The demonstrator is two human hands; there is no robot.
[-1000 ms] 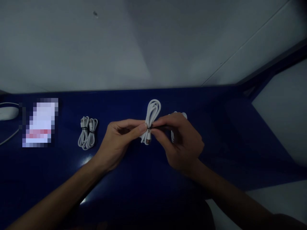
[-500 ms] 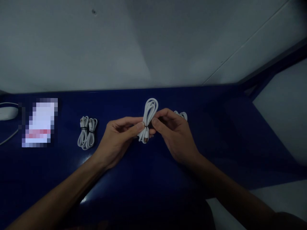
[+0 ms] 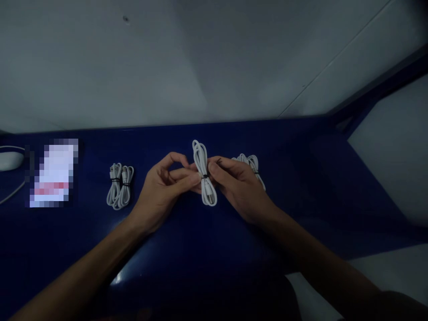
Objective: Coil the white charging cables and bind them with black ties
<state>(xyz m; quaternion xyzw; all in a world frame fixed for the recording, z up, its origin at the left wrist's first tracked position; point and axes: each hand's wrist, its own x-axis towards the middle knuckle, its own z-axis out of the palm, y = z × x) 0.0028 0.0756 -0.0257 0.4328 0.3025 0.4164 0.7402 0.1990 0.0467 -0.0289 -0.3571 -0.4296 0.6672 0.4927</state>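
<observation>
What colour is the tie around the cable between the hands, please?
The tie is black; it shows best in the head view.

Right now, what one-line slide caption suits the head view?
Left hand and right hand hold a tied white cable above a blue table.

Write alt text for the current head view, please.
A person's left hand and right hand handle a coiled white cable, bound with a black tie, over a blue surface. Two similar bundles lie at left; more coils show beyond the right hand.
</observation>
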